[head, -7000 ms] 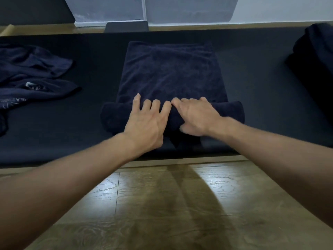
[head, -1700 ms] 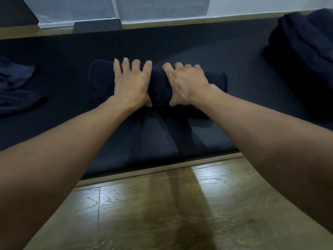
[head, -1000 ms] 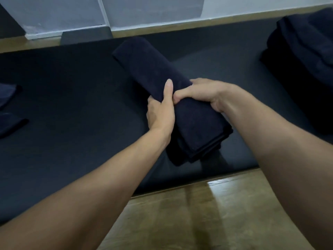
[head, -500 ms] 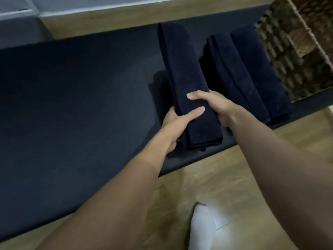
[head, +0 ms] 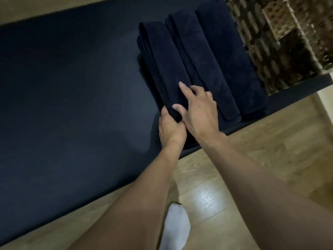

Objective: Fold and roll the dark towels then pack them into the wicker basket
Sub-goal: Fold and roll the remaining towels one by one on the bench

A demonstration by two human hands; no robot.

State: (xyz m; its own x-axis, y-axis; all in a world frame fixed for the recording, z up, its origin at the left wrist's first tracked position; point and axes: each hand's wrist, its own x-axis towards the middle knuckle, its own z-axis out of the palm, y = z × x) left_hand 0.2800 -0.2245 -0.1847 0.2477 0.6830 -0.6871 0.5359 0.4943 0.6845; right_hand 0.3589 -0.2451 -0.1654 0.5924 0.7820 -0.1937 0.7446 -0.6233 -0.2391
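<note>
Moved: rolled towel has closed the gap seen half a second ago and now lies on the dark tabletop, against two other rolls.
Left hand: fingers curled round the towel's near end from its left side.
Right hand: gripping over the same end, thumb on the left, index finger straight along the top, other fingers tucked down the right side.
Wicker basket: far right, just beside the outermost roll.
Floor: wood, with a white-socked foot.

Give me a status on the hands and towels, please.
Both left hand and right hand grip leftmost roll, near end. Two other rolls beside it, wicker basket beyond. Nothing in the way.
</note>
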